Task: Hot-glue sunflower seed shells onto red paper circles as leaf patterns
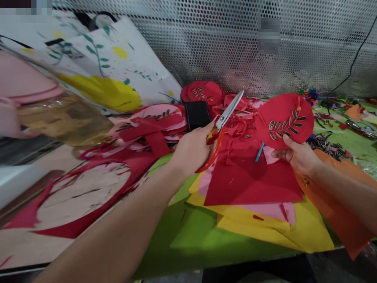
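Note:
My left hand is closed around the orange handles of a pair of scissors, whose blades point up and away. In my right hand is a round red piece with a leafy branch cut out of it, gripped at its lower edge between thumb and fingers. A small pink scrap shows at the right fingertips; whether it is held or just lies there I cannot tell. Below both hands lies a red sheet, with a thin blue strip by its upper part.
Yellow sheets and an orange sheet surround the red one. More red cut-outs and a black phone-like object stand behind. At left are red offcuts, an amber jar and a flowered bag. Perforated metal backs the table.

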### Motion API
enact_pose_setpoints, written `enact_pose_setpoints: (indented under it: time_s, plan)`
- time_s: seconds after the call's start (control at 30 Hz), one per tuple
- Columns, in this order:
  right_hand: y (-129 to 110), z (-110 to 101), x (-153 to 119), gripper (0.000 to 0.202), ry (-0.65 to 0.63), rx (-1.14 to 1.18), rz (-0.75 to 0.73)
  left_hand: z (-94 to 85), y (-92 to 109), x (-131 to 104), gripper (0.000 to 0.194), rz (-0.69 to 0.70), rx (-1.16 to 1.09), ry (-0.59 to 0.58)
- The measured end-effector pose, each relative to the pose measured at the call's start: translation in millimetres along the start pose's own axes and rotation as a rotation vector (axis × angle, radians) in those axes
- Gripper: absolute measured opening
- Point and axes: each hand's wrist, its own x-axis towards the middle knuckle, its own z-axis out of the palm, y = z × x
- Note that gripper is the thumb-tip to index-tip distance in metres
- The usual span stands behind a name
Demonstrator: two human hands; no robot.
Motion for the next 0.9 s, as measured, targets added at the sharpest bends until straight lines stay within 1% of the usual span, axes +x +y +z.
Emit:
enact_pose_setpoints:
  time_s: [0.1,0.17,0.3,0.47,0.6,0.7,0.77,0.83,0.87,0.9]
  plan:
    - [-3,-1,1,0.039,0.048,-0.009,-0.021,-5.3,4,4,0.043,-0.088,0.257,-0.115]
    - [-5,-2,1,0.038,0.074,-0.018,-0.046,-6.5,4,6,0.041,-0.144,0.362,-0.169]
    - [-7,-3,2,0.04,0.099,-0.04,-0.059,-5.0,-4,12,0.041,-0.191,0.457,-0.229]
    - [-6,-2,1,0.04,0.093,-0.04,-0.059,-0.2,-20,16,0.04,-0.177,0.482,-0.259]
    - [-5,-2,1,0.039,0.071,-0.04,-0.047,2.3,-26,18,0.047,-0.168,0.506,-0.253]
    - [-4,-2,0,0.039,0.034,-0.051,-0.029,1.0,-25,18,0.046,-0.195,0.501,-0.251]
    - [-4,-1,0,0.039,0.012,-0.052,-0.021,-0.2,-21,16,0.046,-0.194,0.473,-0.174]
    - [-4,-1,-1,0.039,-0.017,-0.052,-0.016,0.2,-13,13,0.046,-0.134,0.347,-0.058]
    - [-4,0,-2,0.038,-0.037,-0.054,-0.014,1.5,-8,10,0.046,-0.09,0.234,-0.018]
    - [-5,0,-3,0.037,-0.064,-0.058,-0.013,3.7,-3,7,0.046,-0.052,0.083,-0.01]
